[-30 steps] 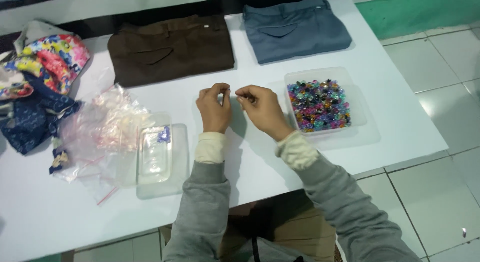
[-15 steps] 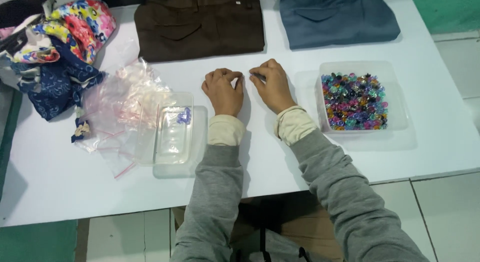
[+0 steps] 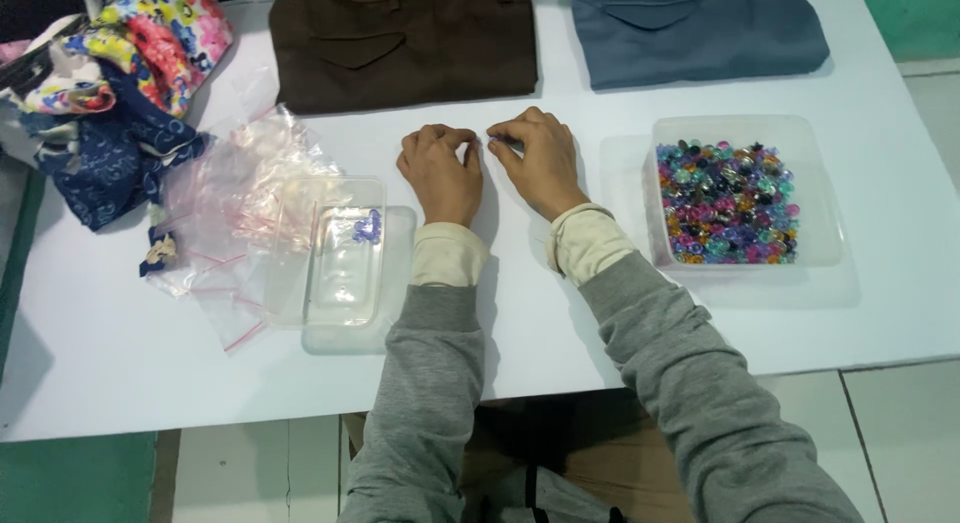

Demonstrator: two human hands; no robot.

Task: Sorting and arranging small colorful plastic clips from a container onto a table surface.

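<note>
Grey-sleeved, the left hand [image 3: 440, 173] and right hand [image 3: 540, 163] rest on the white surface [image 3: 600, 323], fingertips pinched together over something too small to identify. Colourful beads [image 3: 725, 203] fill the clear tray [image 3: 820, 233] just right; steady, close pinching seems wise.

**A:** What lies on the white bench [image 3: 560, 313]?

**B:** At the far edge, folded brown trousers [image 3: 405, 43], and beside them to the right, folded blue-grey trousers [image 3: 695, 28]. At the far left sits a heap of patterned cloth [image 3: 110, 93], floral and dark blue.

**A:** And nearer?

**B:** Crumpled clear plastic bags [image 3: 235, 218] with red seal strips, just right of the cloth. Touching them, a clear lidded box [image 3: 345, 253] holding a few purple bits. On the right, a clear tray [image 3: 820, 183] filled with many-coloured beads [image 3: 725, 203].
</note>
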